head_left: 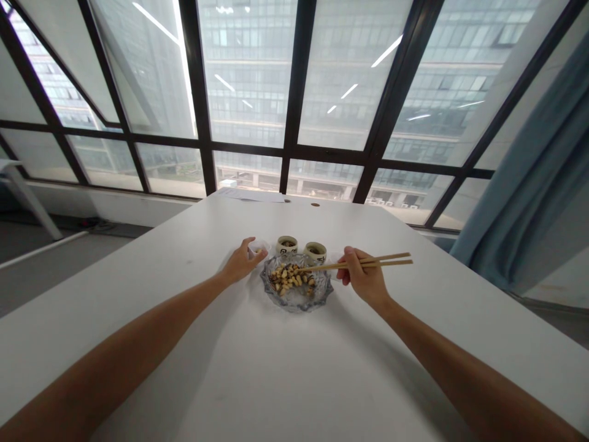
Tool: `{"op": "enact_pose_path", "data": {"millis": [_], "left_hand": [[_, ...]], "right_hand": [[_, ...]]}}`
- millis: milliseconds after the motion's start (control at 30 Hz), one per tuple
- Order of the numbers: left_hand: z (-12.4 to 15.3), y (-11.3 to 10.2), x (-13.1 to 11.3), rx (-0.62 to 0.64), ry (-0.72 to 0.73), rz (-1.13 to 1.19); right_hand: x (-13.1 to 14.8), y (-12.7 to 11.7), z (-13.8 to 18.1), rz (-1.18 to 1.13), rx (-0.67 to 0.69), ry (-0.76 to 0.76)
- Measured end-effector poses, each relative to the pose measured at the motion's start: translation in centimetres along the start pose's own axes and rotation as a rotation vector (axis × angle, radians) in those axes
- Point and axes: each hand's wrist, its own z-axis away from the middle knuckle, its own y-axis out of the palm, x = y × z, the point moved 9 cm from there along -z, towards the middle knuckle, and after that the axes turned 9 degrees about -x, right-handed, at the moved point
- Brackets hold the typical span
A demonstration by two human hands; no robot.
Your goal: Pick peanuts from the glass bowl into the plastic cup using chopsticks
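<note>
A scalloped glass dish [298,298] sits on the white table [257,368], with several pale nuts [289,277] piled in it. My right hand [363,279] grips a pair of wooden chopsticks [368,263], whose tips reach left over the nuts. My left hand [242,263] rests at the dish's left rim, its fingers closed on a small clear cup [258,247]. Two small ceramic cups [286,245] [315,251] stand side by side just behind the dish.
Papers [251,194] lie at the table's far edge, next to a small dark round spot [315,204]. Black-framed windows [294,92] fill the background. A blue curtain [529,202] hangs at the right. Part of another white table [23,190] shows at the left.
</note>
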Motion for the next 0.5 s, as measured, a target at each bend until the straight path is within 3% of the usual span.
{"op": "enact_pose_path", "data": {"millis": [200, 500], "left_hand": [[0.0, 0.0, -0.1, -0.004, 0.004, -0.003], [0.2, -0.2, -0.5, -0.002, 0.008, -0.025]], "right_hand": [[-3.5, 1.2, 1.4, -0.194, -0.052, 0.188], [-8.2, 0.6, 2.5, -0.378, -0.189, 0.431]]}}
